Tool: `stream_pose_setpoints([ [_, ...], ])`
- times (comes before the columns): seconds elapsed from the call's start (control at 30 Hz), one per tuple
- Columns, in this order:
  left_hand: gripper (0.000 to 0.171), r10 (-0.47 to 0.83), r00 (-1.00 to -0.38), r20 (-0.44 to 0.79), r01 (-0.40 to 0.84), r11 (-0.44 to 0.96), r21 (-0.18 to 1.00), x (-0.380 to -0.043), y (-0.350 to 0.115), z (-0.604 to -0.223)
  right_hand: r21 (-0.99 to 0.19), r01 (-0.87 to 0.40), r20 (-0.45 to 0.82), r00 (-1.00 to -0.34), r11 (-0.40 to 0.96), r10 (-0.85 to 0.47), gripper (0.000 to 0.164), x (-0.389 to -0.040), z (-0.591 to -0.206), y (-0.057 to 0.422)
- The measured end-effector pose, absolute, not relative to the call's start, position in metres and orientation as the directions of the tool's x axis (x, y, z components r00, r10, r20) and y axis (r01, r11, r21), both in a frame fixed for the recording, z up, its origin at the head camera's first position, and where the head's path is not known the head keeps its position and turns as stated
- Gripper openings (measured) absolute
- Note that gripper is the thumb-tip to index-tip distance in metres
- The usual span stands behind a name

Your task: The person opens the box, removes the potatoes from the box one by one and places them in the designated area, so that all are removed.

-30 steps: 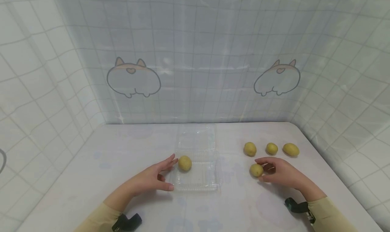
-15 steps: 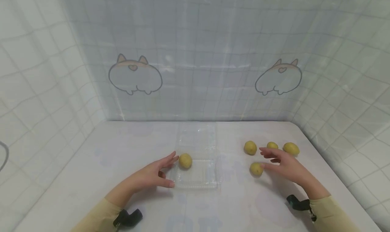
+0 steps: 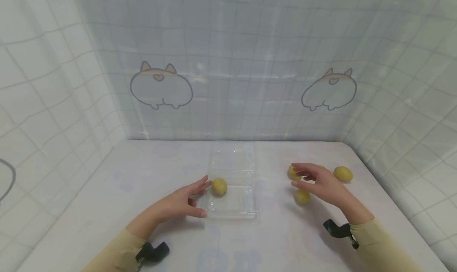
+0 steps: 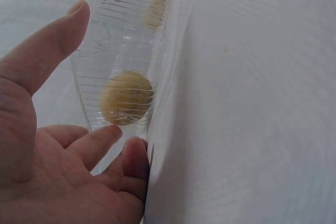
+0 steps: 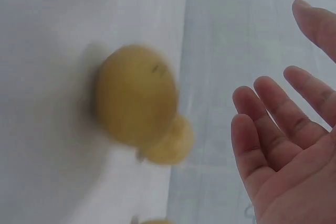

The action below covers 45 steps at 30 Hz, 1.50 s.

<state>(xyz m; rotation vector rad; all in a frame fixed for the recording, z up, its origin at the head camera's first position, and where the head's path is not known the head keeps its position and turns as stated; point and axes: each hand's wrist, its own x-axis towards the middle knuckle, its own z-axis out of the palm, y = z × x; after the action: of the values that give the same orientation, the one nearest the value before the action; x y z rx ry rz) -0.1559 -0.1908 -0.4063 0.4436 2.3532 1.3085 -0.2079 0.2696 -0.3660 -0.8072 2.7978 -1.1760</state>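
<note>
A clear plastic container [image 3: 233, 200] lies with its lid [image 3: 233, 156] folded back, and one yellow potato [image 3: 219, 187] sits at its left side. My left hand [image 3: 178, 204] rests along the container's left edge, fingers spread and thumb near the front corner. In the left wrist view the potato [image 4: 126, 98] shows through the ribbed wall, close to the fingertips. My right hand [image 3: 323, 184] hovers holding nothing, fingers loosely bent, above and behind a near potato [image 3: 302, 197]. It partly covers another potato [image 3: 293, 172]. In the right wrist view the fingers [image 5: 278, 114] are apart from the nearest potato [image 5: 137, 95].
At the far right lies an oblong potato [image 3: 343, 174]; another beside it is mostly hidden by the right hand. A white table [image 3: 150, 164] carries everything. Grid-patterned curtains [image 3: 235, 65] enclose its back and sides.
My right hand has come off the near potato, leaving it in place, and risen back and then left above the table. My left hand keeps its place at the container.
</note>
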Motion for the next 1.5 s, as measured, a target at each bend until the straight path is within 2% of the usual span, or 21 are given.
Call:
stream_pose_setpoints([
  [0.27,0.107,0.474,-0.86,-0.189,0.083,0.496,0.864,-0.158,-0.193,-0.404,-0.666,-0.454,0.173,-0.866,0.592,-0.469,0.064,-0.212,-0.355,0.236],
  [0.77,0.107,0.479,-0.859,-0.183,0.077,0.473,0.878,-0.16,-0.194,-0.402,-0.656,-0.565,0.184,-0.763,0.501,-0.62,0.057,-0.223,-0.345,0.164],
  [1.5,0.105,0.468,-0.862,-0.194,0.066,0.484,0.873,-0.154,-0.192,-0.401,-0.665,-0.581,0.078,-0.679,0.469,-0.73,0.054,-0.227,-0.369,0.095],
])
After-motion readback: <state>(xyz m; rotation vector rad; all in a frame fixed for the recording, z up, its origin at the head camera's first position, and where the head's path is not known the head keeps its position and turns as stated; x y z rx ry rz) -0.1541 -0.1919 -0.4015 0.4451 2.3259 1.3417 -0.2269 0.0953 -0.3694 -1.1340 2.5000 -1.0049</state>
